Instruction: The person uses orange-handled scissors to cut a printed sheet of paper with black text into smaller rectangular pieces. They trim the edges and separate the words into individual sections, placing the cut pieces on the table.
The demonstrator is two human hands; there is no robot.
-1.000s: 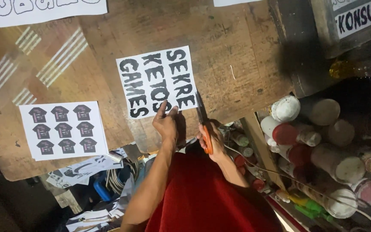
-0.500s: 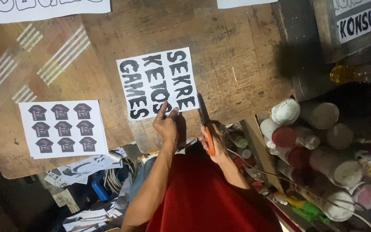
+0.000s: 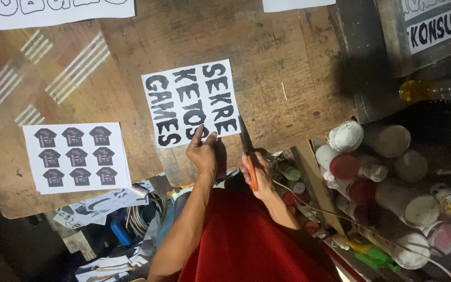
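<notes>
Currently, the left hand (image 3: 203,152) rests with fingers spread on the near edge of the lettered white sheet (image 3: 191,102), pressing it flat on the wooden bench (image 3: 283,68). The right hand (image 3: 257,175) is closed around the orange handles of the scissors (image 3: 246,151). The scissors' long axis runs almost straight away from the person, blades pointing toward the far side of the bench, just beside the sheet's right edge. Whether the blades touch the paper cannot be determined. A second sheet with dark shirt pictures (image 3: 76,156) lies well apart, to the left.
</notes>
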